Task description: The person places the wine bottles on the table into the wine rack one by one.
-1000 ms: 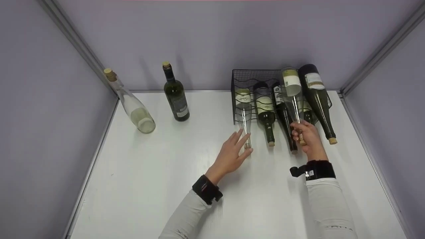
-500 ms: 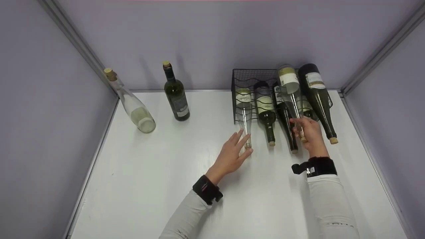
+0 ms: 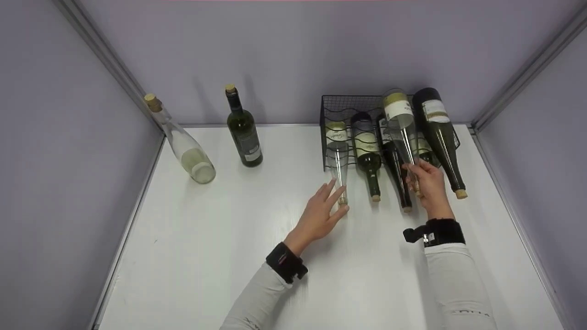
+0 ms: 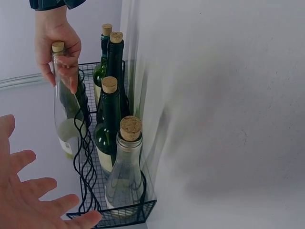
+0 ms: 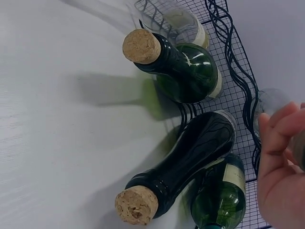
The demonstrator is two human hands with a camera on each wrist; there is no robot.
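Note:
My right hand grips the neck of a clear corked bottle, which lies neck toward me on the upper level of a black wire rack. In the right wrist view, curled fingers partly hide this bottle's neck. My left hand, fingers spread, hovers by the neck of another clear bottle on the lower level at the rack's left end. The left wrist view shows the left palm holding nothing, with that lower bottle's cork beyond it.
Beside the held bottle, a dark green bottle lies on the upper level. Below are a green bottle, a dark brown one and a partly hidden green one. A clear bottle and a green bottle stand upright at left.
My right hand has shifted slightly forward along the neck of the clear bottle, whose base end has swung a little to the left. The left hand has stayed in place.

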